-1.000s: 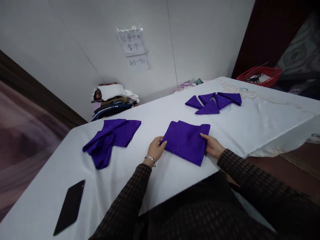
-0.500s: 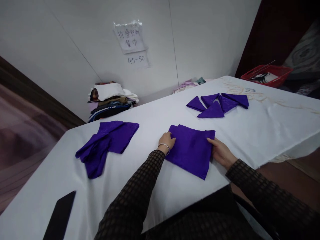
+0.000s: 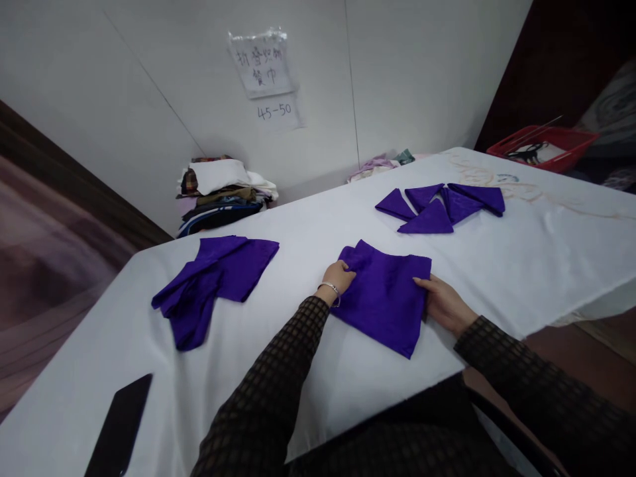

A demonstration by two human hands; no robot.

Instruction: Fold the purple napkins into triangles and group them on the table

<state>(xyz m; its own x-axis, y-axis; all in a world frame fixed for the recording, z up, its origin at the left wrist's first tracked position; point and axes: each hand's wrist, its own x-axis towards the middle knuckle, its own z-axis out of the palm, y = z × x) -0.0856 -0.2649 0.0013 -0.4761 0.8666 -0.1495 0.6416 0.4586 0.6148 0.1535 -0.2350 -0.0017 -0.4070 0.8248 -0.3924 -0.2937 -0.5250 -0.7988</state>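
A purple cloth napkin [image 3: 382, 291], folded into a rough square, lies in front of me between both hands. My left hand [image 3: 338, 277], with a bracelet at the wrist, pinches its left edge, where the cloth bunches a little. On the opposite edge my right hand [image 3: 444, 301] grips the napkin, thumb on top and the other fingers hidden beneath it. Toward the back right are several purple napkins folded into triangles [image 3: 427, 218], some overlapping. Further left sits a loose heap of purple napkins [image 3: 213, 281], crumpled and partly spread.
A white cloth covers the table [image 3: 308, 232]. A black phone [image 3: 119, 424] lies at the front left. Stacked clothes [image 3: 223, 195] stand by the wall, below a handwritten paper sign [image 3: 263, 66]. A red basket [image 3: 571, 156] is at the far right.
The napkin's upper left edge has bunched and risen slightly under my left hand. Both hands keep their hold, and the view has shifted a little.
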